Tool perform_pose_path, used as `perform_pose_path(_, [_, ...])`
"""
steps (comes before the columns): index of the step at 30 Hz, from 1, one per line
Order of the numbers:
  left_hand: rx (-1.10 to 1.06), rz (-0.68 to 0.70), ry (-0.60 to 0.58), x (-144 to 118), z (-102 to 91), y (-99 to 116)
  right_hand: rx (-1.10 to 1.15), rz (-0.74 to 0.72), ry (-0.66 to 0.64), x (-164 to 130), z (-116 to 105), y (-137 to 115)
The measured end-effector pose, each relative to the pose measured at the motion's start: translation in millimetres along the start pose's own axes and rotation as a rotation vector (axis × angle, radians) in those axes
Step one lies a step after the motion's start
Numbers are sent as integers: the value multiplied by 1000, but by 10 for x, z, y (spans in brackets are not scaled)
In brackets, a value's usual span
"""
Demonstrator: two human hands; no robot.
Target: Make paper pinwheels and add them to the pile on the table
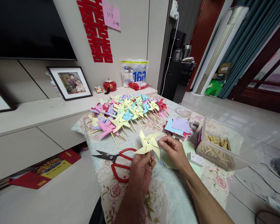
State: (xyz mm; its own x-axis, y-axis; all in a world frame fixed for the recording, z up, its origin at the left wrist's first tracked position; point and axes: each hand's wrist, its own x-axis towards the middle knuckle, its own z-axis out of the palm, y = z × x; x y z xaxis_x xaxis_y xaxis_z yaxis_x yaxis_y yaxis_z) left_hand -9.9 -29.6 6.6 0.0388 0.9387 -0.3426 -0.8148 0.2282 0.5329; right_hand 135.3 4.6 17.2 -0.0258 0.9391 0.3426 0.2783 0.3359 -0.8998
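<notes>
While a floral tablecloth is spread over the low table to give one soft working surface, its far end is taken up by a large heap of finished pinwheels, laid with their sticks pointing toward the near side, probably so that each can be picked up by the stick. To the right a clear plastic box of wooden sticks is kept within reach of the right hand, and a stack of coloured paper squares is set just behind the work. Red-handled scissors are laid down at the left, blades pointing left, close beside the left hand. A yellow pinwheel is held up above the cloth, between the two hands and in front of the heap. The left hand is closed around the stick below the paper, seemingly to steady it upright. The right hand is brought in from the side, its thumb and fingers pinched at one vane's edge, close to the left hand but not touching it. A small silver pin is seen at the pinwheel's centre.
</notes>
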Motion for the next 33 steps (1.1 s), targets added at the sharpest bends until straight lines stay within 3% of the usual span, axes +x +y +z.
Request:
perform_pose_path(4, [18, -4, -28, 2, -14, -17, 87, 91, -44, 3, 27, 41])
perform_pose_path(16, [34, -14, -63, -26, 7, -27, 197, 185, -71, 20, 19, 6])
perform_pose_path(27, [-64, -48, -80, -2, -24, -20, 472, 315, -140, 23, 15, -35])
perform_pose_path(33, [-59, -29, -69, -19, 4, -28, 482, 309, -154, 14, 5, -62])
